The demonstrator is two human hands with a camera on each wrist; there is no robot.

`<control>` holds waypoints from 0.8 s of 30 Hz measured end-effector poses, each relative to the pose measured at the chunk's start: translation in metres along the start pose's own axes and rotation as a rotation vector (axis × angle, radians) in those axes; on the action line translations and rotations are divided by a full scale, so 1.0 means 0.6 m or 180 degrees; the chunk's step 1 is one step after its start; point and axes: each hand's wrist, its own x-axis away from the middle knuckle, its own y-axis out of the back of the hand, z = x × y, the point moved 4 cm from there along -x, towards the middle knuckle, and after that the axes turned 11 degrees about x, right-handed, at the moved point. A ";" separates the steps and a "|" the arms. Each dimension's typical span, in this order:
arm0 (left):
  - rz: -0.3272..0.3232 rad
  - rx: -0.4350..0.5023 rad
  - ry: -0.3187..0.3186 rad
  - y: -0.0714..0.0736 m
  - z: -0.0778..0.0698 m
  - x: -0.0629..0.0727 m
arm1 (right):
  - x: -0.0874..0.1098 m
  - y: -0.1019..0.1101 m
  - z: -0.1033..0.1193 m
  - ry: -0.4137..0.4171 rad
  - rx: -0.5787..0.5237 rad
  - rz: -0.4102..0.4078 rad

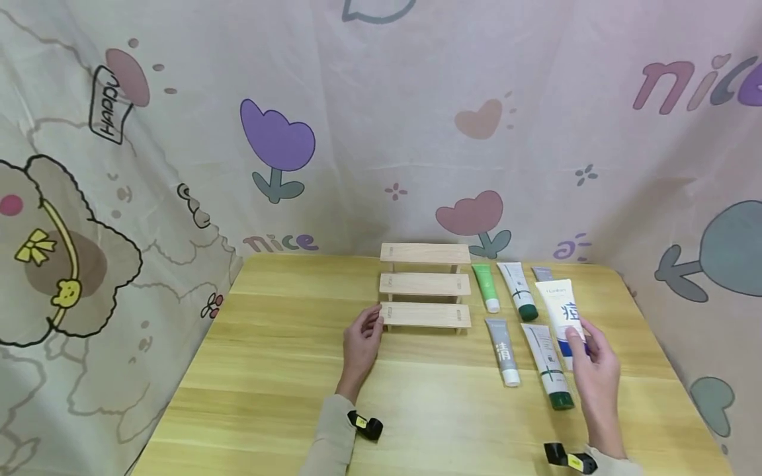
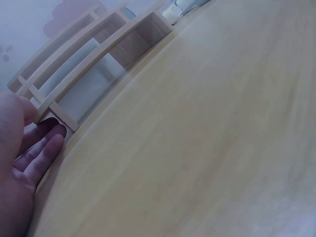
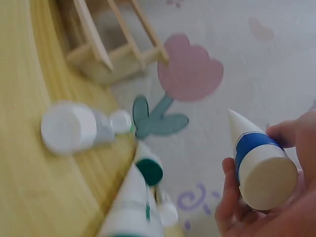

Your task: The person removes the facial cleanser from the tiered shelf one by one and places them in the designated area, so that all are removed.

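Note:
My right hand (image 1: pixel 597 370) grips a white squeeze tube (image 1: pixel 559 304) with a blue band, above the table. The right wrist view shows the round white cap (image 3: pixel 269 182) of this tube facing the camera, with thumb and fingers on either side. At the left end of a three-tier wooden display stand (image 1: pixel 425 315), my left hand (image 1: pixel 362 344) holds the lowest board's corner. In the left wrist view, the thumb lies at the board's edge and the fingertips (image 2: pixel 59 129) sit below, beside the stand's leg.
Right of the stand lie a green tube (image 1: pixel 485 287), a grey tube (image 1: pixel 503 350), two white tubes with green caps (image 1: pixel 518 289) (image 1: pixel 546 363), and a partly hidden greyish tube (image 1: pixel 542 273). A printed cloth (image 1: pixel 369 132) hangs behind the wooden table (image 1: pixel 268 370).

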 end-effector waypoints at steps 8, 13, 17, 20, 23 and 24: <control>0.0024 -0.0049 0.0130 0.000 0.003 0.001 | -0.014 0.029 -0.056 -0.0324 0.0122 -0.0044; 0.0001 -0.0063 0.0121 0.002 0.003 0.001 | -0.012 0.039 -0.084 -0.0452 0.0346 -0.0080; 0.0009 -0.0042 0.0145 0.002 0.004 0.003 | -0.010 0.046 -0.102 -0.0487 0.0477 -0.0079; 0.0005 -0.0047 0.0135 0.003 0.004 0.002 | -0.009 0.048 -0.110 -0.0344 0.0659 -0.0069; 0.0000 -0.0063 0.0119 0.002 0.004 0.001 | -0.009 0.046 -0.115 -0.0104 0.0909 -0.0052; -0.0001 -0.0062 0.0112 0.002 0.004 0.000 | -0.009 0.044 -0.117 -0.0030 0.0986 -0.0026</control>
